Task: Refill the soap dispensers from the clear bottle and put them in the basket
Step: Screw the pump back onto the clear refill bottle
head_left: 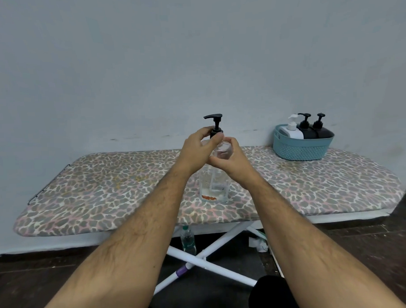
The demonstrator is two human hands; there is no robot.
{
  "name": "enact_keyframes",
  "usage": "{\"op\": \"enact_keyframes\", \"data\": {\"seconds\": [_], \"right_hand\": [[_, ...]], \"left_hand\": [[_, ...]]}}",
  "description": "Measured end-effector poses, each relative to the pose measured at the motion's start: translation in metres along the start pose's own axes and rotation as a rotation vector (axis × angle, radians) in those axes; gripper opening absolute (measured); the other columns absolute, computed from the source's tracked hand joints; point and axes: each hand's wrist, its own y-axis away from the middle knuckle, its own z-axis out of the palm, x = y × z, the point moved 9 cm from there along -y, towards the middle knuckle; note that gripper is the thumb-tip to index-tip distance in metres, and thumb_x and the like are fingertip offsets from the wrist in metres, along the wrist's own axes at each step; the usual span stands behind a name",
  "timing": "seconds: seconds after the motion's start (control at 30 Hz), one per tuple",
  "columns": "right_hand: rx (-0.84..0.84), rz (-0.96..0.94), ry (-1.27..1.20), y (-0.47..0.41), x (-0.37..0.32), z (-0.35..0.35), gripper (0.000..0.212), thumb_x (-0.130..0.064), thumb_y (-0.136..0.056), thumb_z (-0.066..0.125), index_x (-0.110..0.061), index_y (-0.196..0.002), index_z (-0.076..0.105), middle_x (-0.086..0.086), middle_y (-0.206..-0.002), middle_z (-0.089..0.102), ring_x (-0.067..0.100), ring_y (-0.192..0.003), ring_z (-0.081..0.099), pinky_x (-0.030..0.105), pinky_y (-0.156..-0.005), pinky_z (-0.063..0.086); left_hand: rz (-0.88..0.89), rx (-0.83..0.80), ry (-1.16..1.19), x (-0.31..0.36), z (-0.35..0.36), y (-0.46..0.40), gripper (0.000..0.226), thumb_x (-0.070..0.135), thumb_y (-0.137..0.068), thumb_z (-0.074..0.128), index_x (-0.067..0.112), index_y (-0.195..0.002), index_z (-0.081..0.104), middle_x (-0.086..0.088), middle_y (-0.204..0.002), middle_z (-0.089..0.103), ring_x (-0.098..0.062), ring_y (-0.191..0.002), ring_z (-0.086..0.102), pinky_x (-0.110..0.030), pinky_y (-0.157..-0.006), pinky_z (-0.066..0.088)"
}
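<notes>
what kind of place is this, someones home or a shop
Probably a spare or utility room at home: an ironing board serves as the table against a bare wall, and a plastic water bottle stands on the floor.

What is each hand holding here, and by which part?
Left hand pinches the black collar of the pump at the neck of the clear bottle; right hand grips that bottle's shoulder, steadying it upright on the ironing board.

We see the clear bottle (212,185) standing mid-worktop (106,191); far right on it, the basket (303,145) holds three soap dispensers (291,130). A water bottle (188,240) stands on the floor beneath.
</notes>
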Motion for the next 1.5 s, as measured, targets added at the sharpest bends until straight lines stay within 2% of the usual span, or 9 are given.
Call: {"op": "enact_keyframes", "data": {"seconds": [0.1,0.23,0.5,0.67,0.83,1.07,1.2,1.27,1.5], "right_hand": [[-0.091,0.033,0.017,0.007,-0.001,-0.002,0.090,-0.022,-0.081,0.082,-0.034,-0.150,0.025,0.006,-0.125,0.057,0.015,-0.115,0.058,0.039,-0.100,0.048],[-0.117,0.098,0.006,0.022,0.018,-0.006,0.112,-0.013,-0.077,0.083,-0.035,-0.158,0.009,0.007,-0.141,0.044,0.025,-0.129,0.049,0.042,-0.099,0.048],[-0.005,0.129,0.006,0.048,0.062,-0.005,0.069,-0.014,-0.086,0.077,-0.022,-0.143,0.038,0.005,-0.130,0.056,0.006,-0.103,0.060,0.022,-0.075,0.052],[0.062,0.112,-0.017,0.039,0.072,-0.012,0.065,-0.014,-0.086,0.077,-0.025,-0.142,0.046,0.007,-0.132,0.057,0.017,-0.114,0.061,0.031,-0.084,0.057],[0.099,0.109,-0.036,0.013,0.075,-0.035,0.066,-0.009,-0.087,0.075,-0.023,-0.145,0.046,0.006,-0.129,0.059,0.007,-0.103,0.061,0.024,-0.082,0.054],[0.160,0.108,0.008,-0.045,0.086,-0.088,0.069,-0.009,-0.091,0.070,-0.022,-0.151,0.039,0.005,-0.142,0.054,0.014,-0.117,0.056,0.025,-0.089,0.052],[0.189,0.095,0.049,-0.079,0.093,-0.118,0.061,-0.005,-0.094,0.064,-0.020,-0.149,0.042,-0.015,-0.114,0.059,0.002,-0.101,0.059,0.019,-0.083,0.051],[0.207,0.104,0.068,-0.094,0.099,-0.131,0.062,-0.005,-0.095,0.064,-0.021,-0.150,0.041,-0.009,-0.119,0.059,0.011,-0.108,0.060,0.029,-0.092,0.052],[0.211,0.127,0.106,-0.140,0.122,-0.155,0.056,-0.001,-0.096,0.060,-0.015,-0.148,0.044,-0.017,-0.102,0.058,0.009,-0.101,0.059,0.025,-0.088,0.050]], "left_hand": [[-0.123,0.036,0.140,-0.027,-0.007,0.023,0.071,0.070,-0.088,0.046,0.023,-0.141,0.052,0.007,-0.143,0.053,-0.008,-0.130,0.048,-0.037,-0.111,0.038],[-0.218,0.011,0.180,-0.071,-0.007,0.054,0.062,0.066,-0.087,0.050,0.028,-0.136,0.056,0.004,-0.139,0.057,-0.015,-0.128,0.053,-0.045,-0.105,0.047],[-0.258,-0.030,0.217,-0.105,0.007,0.068,0.064,0.023,-0.089,0.072,0.020,-0.146,0.044,-0.001,-0.146,0.051,-0.017,-0.128,0.054,-0.047,-0.104,0.049],[-0.250,0.023,0.280,-0.113,0.016,0.054,0.062,0.012,-0.088,0.072,0.016,-0.144,0.047,0.001,-0.133,0.059,-0.004,-0.108,0.062,-0.033,-0.089,0.058],[-0.247,0.059,0.339,-0.118,0.034,0.022,0.059,0.008,-0.086,0.074,0.015,-0.140,0.052,0.002,-0.128,0.064,-0.005,-0.107,0.065,-0.029,-0.085,0.059],[-0.201,0.058,0.330,-0.110,0.079,-0.054,0.053,0.011,-0.087,0.073,0.017,-0.137,0.055,0.006,-0.126,0.065,-0.010,-0.109,0.066,-0.022,-0.075,0.059],[-0.173,0.048,0.309,-0.111,0.111,-0.099,0.054,0.013,-0.086,0.074,0.016,-0.137,0.056,0.002,-0.128,0.066,-0.011,-0.111,0.065,-0.027,-0.082,0.059],[-0.171,0.043,0.324,-0.112,0.125,-0.118,0.051,0.011,-0.086,0.074,0.015,-0.135,0.058,0.004,-0.124,0.067,-0.004,-0.105,0.066,-0.025,-0.080,0.059],[-0.210,0.044,0.348,-0.140,0.158,-0.167,0.051,0.014,-0.083,0.077,0.017,-0.131,0.062,0.002,-0.123,0.069,-0.016,-0.108,0.068,-0.048,-0.089,0.058]]}}
